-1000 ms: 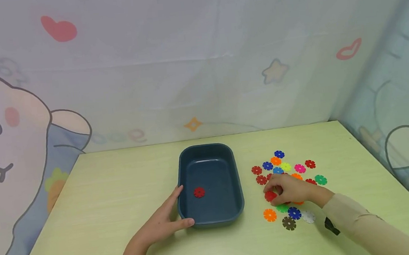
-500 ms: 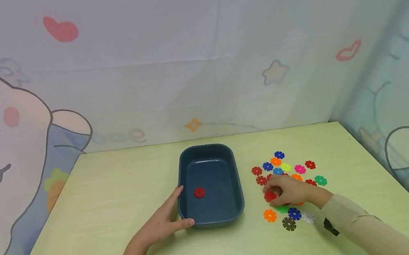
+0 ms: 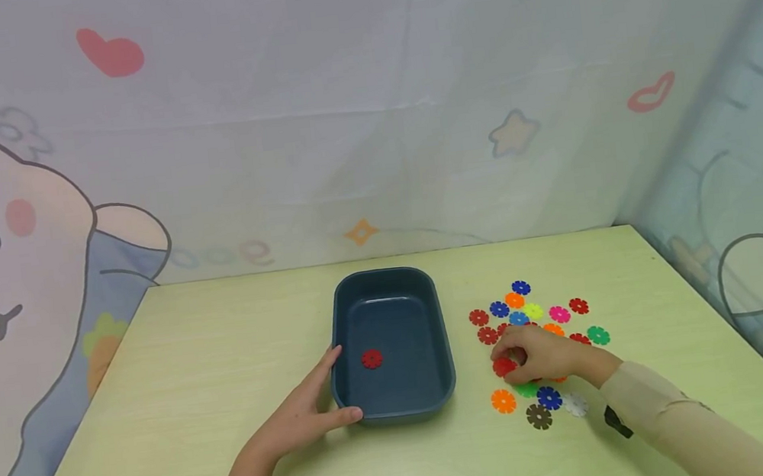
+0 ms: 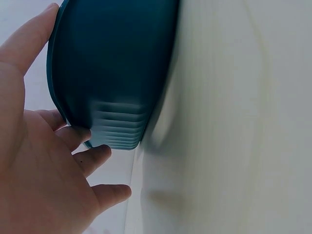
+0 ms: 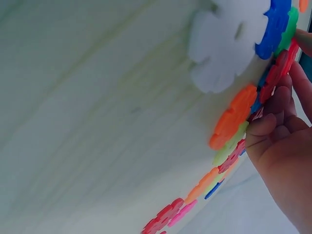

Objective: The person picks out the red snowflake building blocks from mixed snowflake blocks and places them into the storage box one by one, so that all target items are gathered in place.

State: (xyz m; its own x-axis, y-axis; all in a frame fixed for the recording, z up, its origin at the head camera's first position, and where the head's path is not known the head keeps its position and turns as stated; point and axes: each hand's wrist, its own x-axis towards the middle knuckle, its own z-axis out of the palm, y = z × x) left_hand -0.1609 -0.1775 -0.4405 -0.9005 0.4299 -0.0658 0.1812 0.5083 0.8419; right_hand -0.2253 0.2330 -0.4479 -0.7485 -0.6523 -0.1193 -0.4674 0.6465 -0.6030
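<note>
A dark blue rectangular tub [image 3: 399,416] stands on the table, with one red notched plastic disc [image 3: 372,359] lying in it. My left hand [image 3: 296,430] rests at the tub's near left corner, thumb and fingers spread against the rim; in the left wrist view the tub's ribbed outer wall [image 4: 119,124] shows beside the fingers. Among the scattered discs to the right, my right hand [image 3: 544,352] pinches a red disc [image 3: 503,366] between thumb and fingers. Other discs under this hand are partly hidden. The right wrist view shows that hand [image 5: 282,122] low against the discs.
Around the right hand lie several loose discs, including an orange one [image 3: 504,402], a brown one [image 3: 539,417], a white one [image 3: 575,405] and a green one [image 3: 598,335]. A patterned cloth [image 3: 370,116] hangs behind the table [image 3: 239,336].
</note>
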